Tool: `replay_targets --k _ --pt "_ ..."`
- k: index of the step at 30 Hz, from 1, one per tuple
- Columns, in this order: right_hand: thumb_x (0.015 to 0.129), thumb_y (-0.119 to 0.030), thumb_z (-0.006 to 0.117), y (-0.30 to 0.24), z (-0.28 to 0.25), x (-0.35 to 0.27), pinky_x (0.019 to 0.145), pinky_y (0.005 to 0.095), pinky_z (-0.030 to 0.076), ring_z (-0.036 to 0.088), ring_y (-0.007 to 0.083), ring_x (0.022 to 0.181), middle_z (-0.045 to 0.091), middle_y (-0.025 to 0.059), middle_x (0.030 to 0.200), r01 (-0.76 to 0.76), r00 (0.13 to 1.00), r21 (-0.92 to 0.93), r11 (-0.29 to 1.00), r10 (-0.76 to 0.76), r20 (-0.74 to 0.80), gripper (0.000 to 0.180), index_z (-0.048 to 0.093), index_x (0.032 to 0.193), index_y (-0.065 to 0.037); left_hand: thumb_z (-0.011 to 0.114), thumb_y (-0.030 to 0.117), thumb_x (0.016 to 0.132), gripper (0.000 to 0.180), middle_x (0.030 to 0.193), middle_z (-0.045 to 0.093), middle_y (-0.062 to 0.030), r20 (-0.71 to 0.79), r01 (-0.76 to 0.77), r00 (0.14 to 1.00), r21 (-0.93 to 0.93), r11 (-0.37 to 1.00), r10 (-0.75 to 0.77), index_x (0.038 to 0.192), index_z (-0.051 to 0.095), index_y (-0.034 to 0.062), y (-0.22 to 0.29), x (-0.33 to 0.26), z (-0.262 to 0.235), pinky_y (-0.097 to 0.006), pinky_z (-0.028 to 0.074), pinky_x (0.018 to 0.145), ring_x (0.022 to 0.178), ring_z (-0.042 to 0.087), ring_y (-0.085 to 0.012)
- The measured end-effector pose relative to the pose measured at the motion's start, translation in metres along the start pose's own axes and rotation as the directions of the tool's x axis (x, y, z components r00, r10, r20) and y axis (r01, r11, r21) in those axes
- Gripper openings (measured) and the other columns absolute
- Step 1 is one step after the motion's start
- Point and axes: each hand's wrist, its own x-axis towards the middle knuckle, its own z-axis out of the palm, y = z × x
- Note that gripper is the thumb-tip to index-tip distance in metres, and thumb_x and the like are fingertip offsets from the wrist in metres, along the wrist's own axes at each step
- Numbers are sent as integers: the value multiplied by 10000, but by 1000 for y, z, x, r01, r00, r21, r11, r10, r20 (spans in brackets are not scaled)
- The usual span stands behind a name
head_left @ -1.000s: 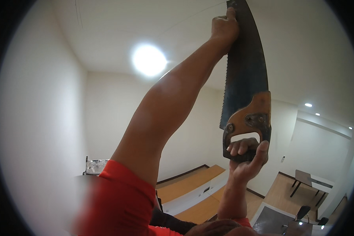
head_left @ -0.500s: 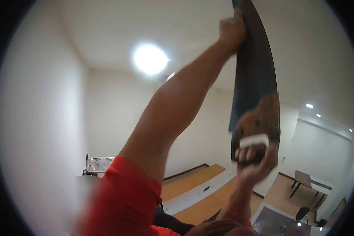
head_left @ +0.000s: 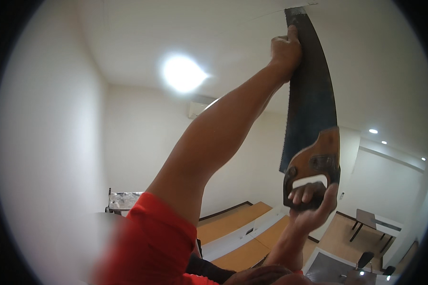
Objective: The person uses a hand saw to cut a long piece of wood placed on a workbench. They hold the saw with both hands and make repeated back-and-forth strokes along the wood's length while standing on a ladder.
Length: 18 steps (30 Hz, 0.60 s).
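Note:
A handsaw (head_left: 311, 95) with a dark blade and a worn brown handle points upward, its toothed edge facing left. My right hand (head_left: 313, 202) is closed round the handle, with fingers through the grip opening. My left hand (head_left: 286, 51) is stretched high and closed on the toothed side of the blade near its tip, thumb pointing up; some of its fingers are hidden behind the blade. The tip is at a thin cut-like line in the white ceiling (head_left: 223, 33); whether it has entered the ceiling, I cannot tell.
A bright ceiling lamp (head_left: 183, 73) shines left of my raised arm. An air conditioner (head_left: 195, 109) hangs on the far wall. Below are long orange-topped desks (head_left: 242, 249) with a white strip between them, a dark table (head_left: 366, 217) and a chair (head_left: 364, 259) at the right.
The saw and both hands have moved down in the picture, so the blade's tip and the ceiling line now show. Both hands keep their hold.

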Motion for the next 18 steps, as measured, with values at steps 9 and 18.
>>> replay_targets --k 9,18 --pt "1065 -439 397 6 -7 7 460 355 473 494 162 427 491 23 564 -28 998 63 998 24 61 514 546 1235 23 474 435 1050 613 1082 689 -255 14 18 1000 -59 998 -17 1090 654 -150 12 -10 -6 -412 505 900 1028 663 -302" --pt "1020 -465 519 13 17 29 464 320 436 461 160 419 485 14 561 -34 999 15 999 33 30 418 545 941 -56 395 520 1056 680 1096 680 -254 31 23 999 -34 999 -22 1141 625 -115 17 5 -12 -413 483 932 1053 647 -311"
